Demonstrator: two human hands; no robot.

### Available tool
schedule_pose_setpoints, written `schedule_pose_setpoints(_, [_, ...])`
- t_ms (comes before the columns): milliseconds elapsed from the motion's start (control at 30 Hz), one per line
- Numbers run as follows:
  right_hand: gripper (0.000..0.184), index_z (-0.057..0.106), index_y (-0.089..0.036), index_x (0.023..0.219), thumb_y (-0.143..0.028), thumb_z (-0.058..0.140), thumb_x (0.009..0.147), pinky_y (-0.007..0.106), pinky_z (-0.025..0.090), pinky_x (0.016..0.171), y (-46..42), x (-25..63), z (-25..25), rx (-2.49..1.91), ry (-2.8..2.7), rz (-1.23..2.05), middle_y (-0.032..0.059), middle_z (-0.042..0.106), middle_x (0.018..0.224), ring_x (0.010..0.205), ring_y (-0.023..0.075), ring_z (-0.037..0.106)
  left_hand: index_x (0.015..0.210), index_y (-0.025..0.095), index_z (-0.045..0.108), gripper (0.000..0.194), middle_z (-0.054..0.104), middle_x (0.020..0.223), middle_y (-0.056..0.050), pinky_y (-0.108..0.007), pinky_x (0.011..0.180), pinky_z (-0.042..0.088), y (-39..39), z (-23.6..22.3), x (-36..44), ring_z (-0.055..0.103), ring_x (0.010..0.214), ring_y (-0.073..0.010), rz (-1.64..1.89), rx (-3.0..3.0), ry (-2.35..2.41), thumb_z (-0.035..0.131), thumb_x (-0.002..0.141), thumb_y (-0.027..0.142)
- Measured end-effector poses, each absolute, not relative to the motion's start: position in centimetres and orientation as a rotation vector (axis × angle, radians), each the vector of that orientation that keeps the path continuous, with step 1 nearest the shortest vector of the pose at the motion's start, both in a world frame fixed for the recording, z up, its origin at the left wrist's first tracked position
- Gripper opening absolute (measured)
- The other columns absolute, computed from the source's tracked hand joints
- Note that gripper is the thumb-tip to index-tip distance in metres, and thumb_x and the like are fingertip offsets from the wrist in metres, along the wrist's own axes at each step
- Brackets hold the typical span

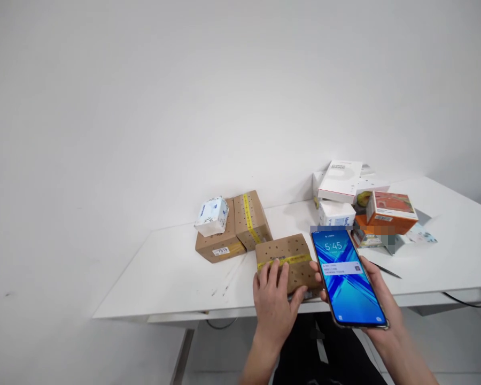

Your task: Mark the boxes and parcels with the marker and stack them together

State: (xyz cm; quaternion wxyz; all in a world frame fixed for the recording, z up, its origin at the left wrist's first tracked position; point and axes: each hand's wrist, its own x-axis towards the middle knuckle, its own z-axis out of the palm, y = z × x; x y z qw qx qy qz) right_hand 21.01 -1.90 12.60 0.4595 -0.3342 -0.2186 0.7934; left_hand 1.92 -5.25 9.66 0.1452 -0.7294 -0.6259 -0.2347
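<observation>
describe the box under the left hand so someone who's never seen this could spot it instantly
Start at the white table against the wall. Near its front edge, just left of the lit phone, sits a brown, dark-spotted cardboard box with yellow tape. Unlike the two similar boxes farther back, it has the left hand resting on it.

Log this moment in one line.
left hand: spread on brown cardboard box with yellow tape | right hand: holding rectangular phone, blue screen lit | nearby: white table, orange-and-white cardboard box
</observation>
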Motion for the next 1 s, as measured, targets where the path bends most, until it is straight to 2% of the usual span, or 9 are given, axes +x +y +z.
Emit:
schedule_pose_setpoints(167, [0.076, 0.059, -0.019, 0.125, -0.072, 0.021, 0.085, 0.047, 0.056, 0.069, -2.1, 19.8, 12.6, -0.827, -0.727, 1.993, 0.0154, 0.069, 0.111, 0.09, 0.0323, 0.069, 0.126, 0.02, 0.057, 0.047, 0.061, 0.126, -0.011, -0.046, 0.093, 0.043, -5.4, 9.9, 1.6, 0.052, 0.116, -0.0309, -0.697, -2.109, -1.803, 0.059, 0.086, 0.045])
schedule_pose_setpoints(267, [0.071, 0.061, -0.019, 0.121, -0.069, 0.027, 0.085, 0.046, 0.056, 0.068, -2.0, 20.6, 12.5, -0.899, -0.751, 1.888, 0.0154, 0.07, 0.11, 0.084, 0.0314, 0.07, 0.127, 0.021, 0.057, 0.048, 0.061, 0.126, -0.011, -0.046, 0.094, 0.042, -5.3, 9.7, 1.5, 0.052, 0.116, -0.031, -0.702, -2.106, -1.803, 0.059, 0.086, 0.046])
schedule_pose_setpoints(400, [0.056, 0.061, -0.022, 0.118, -0.062, 0.045, 0.083, 0.042, 0.055, 0.077, -1.2, 23.2, 10.1, -1.206, -0.76, 1.495, 0.0108, 0.069, 0.114, 0.089, 0.0278, 0.068, 0.126, 0.021, 0.057, 0.048, 0.062, 0.126, -0.01, -0.047, 0.094, 0.041, -5.0, 9.2, 1.4, 0.052, 0.115, -0.0321, -0.733, -2.096, -1.784, 0.059, 0.085, 0.048])
schedule_pose_setpoints(500, [0.053, 0.06, -0.025, 0.122, -0.057, 0.054, 0.081, 0.042, 0.053, 0.081, -0.5, 24.8, 6.2, -1.526, -1.199, 1.059, 0.0073, 0.07, 0.105, 0.091, 0.0272, 0.065, 0.126, 0.022, 0.058, 0.048, 0.062, 0.127, -0.01, -0.048, 0.094, 0.04, -4.8, 9.0, 1.4, 0.052, 0.115, -0.0326, -0.761, -2.088, -1.798, 0.06, 0.085, 0.047])
schedule_pose_setpoints(567, [0.05, 0.063, -0.024, 0.121, -0.052, 0.055, 0.08, 0.047, 0.051, 0.082, -0.2, 25.2, 3.5, -1.622, -1.584, 0.691, 0.0094, 0.069, 0.102, 0.091, 0.0294, 0.062, 0.126, 0.022, 0.057, 0.048, 0.061, 0.127, -0.01, -0.048, 0.094, 0.04, -4.7, 9.0, 1.5, 0.052, 0.116, -0.0328, -0.773, -2.084, -1.817, 0.06, 0.085, 0.047])
schedule_pose_setpoints(700, [0.04, 0.065, -0.022, 0.117, -0.041, 0.053, 0.083, 0.05, 0.05, 0.074, 0.4, 24.3, -0.2, -1.702, -2.083, 0.098, 0.0167, 0.064, 0.113, 0.097, 0.035, 0.057, 0.127, 0.022, 0.057, 0.049, 0.061, 0.128, -0.01, -0.048, 0.095, 0.039, -4.7, 9.0, 1.7, 0.051, 0.116, -0.0332, -0.763, -2.099, -1.837, 0.06, 0.085, 0.047])
schedule_pose_setpoints(800, [0.039, 0.063, -0.022, 0.119, -0.039, 0.054, 0.085, 0.048, 0.049, 0.073, 1.2, 23.8, -0.9, -1.731, -2.238, -0.075, 0.0185, 0.061, 0.118, 0.101, 0.0359, 0.054, 0.127, 0.022, 0.056, 0.05, 0.061, 0.128, -0.01, -0.048, 0.095, 0.038, -4.7, 9.0, 1.9, 0.051, 0.117, -0.0337, -0.758, -2.094, -1.837, 0.06, 0.085, 0.048])
schedule_pose_setpoints(900, [0.038, 0.064, -0.023, 0.117, -0.043, 0.054, 0.086, 0.046, 0.049, 0.075, 2.1, 24.7, -0.6, -1.701, -2.286, -0.12, 0.0164, 0.06, 0.121, 0.103, 0.0348, 0.053, 0.127, 0.021, 0.057, 0.05, 0.062, 0.127, -0.01, -0.048, 0.094, 0.039, -4.7, 9.0, 2.0, 0.052, 0.116, -0.0337, -0.76, -2.073, -1.84, 0.061, 0.085, 0.048])
schedule_pose_setpoints(1000, [0.04, 0.065, -0.015, 0.115, -0.041, 0.047, 0.09, 0.046, 0.047, 0.08, 3.0, 27.0, 0.5, -1.797, -2.258, -0.157, 0.0203, 0.062, 0.111, 0.1, 0.0338, 0.055, 0.125, 0.02, 0.058, 0.051, 0.063, 0.125, -0.011, -0.048, 0.094, 0.039, -4.7, 9.1, 2.4, 0.053, 0.114, -0.0331, -0.74, -2.062, -1.84, 0.059, 0.085, 0.05])
